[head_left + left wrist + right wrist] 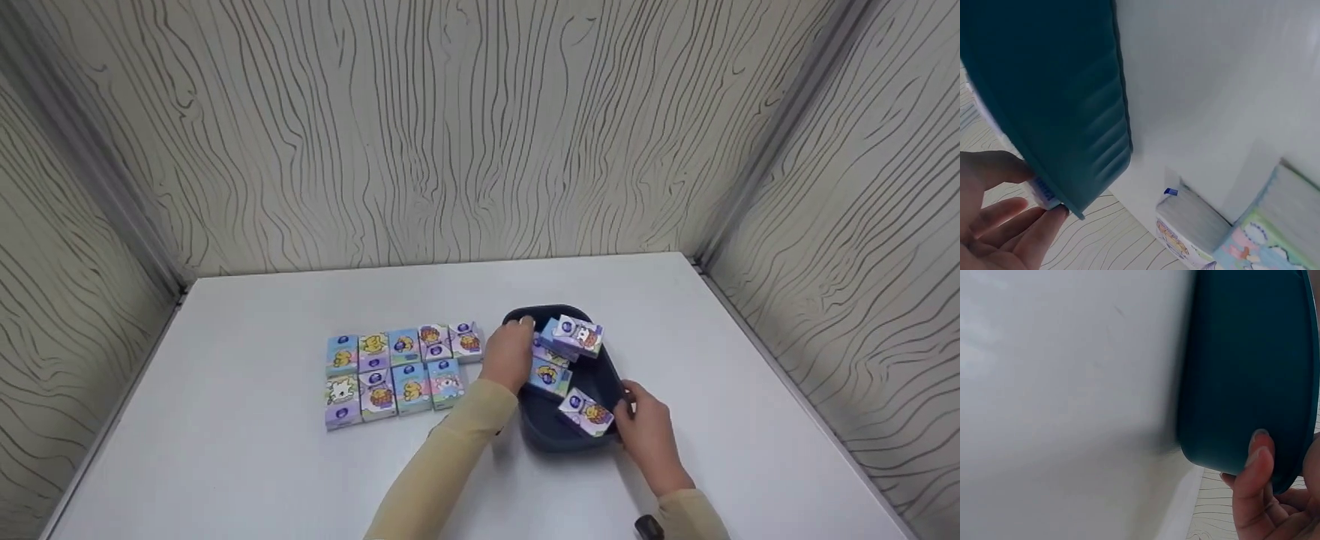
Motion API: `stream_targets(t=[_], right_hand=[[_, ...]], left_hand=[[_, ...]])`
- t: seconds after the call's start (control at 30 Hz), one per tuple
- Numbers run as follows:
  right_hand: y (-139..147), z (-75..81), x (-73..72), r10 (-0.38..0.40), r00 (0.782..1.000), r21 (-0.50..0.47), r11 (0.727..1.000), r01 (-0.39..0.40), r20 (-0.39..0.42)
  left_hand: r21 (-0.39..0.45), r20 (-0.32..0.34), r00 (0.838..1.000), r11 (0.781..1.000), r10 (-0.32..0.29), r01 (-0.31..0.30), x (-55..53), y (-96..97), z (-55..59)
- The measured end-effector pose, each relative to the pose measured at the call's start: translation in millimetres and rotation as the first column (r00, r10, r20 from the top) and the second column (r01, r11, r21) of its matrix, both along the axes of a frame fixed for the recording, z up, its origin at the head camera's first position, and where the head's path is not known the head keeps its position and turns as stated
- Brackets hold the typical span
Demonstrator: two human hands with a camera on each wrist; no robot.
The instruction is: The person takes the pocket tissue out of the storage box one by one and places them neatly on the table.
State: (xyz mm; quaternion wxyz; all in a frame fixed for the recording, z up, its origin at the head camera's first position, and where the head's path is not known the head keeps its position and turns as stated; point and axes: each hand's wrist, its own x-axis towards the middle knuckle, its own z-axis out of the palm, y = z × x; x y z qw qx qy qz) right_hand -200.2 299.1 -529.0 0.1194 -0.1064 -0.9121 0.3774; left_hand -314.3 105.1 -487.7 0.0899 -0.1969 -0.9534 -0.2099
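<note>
Currently your left hand (510, 356) and right hand (646, 427) each grip opposite rims of the tub (541, 435) on the table (225, 465), beside the laid-out packs (397, 367); it is probably light, stiff and smooth, so hold the rim.

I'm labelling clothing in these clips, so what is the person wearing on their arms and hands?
Both arms wear long, pale tan sleeves reaching the wrists. The left hand and right hand are bare, with no gloves or rings showing. A small dark object, perhaps the wrist camera's mount, sits at the right cuff.
</note>
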Motion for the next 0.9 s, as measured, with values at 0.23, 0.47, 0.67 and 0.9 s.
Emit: stream_targets(t=[0.23, 0.47, 0.67, 0.9], right_hand=[[1, 0.7, 1.2, -0.004, 1.000, -0.019, 1.000, 0.004, 0.026], [-1, 2.2, 0.8, 0.005, 1.000, -0.012, 1.000, -0.005, 0.031], [-2, 3.5, 1.7, 0.012, 0.999, -0.035, 0.999, -0.011, 0.037], [-1, 3.4, 1.0, 0.020, 0.999, -0.028, 0.999, -0.018, 0.042]], left_hand=[[0.131, 0.059, 0.998, 0.991, 0.002, -0.010, 5.8, -9.0, 11.3], [0.175, -0.008, 0.999, 0.984, -0.035, 0.036, 10.8, -25.3, 21.2], [0.231, -0.083, 0.995, 0.970, -0.058, 0.076, 20.4, -41.7, 27.6], [0.249, -0.179, 0.983, 0.965, -0.040, 0.084, 30.0, -62.4, 29.8]])
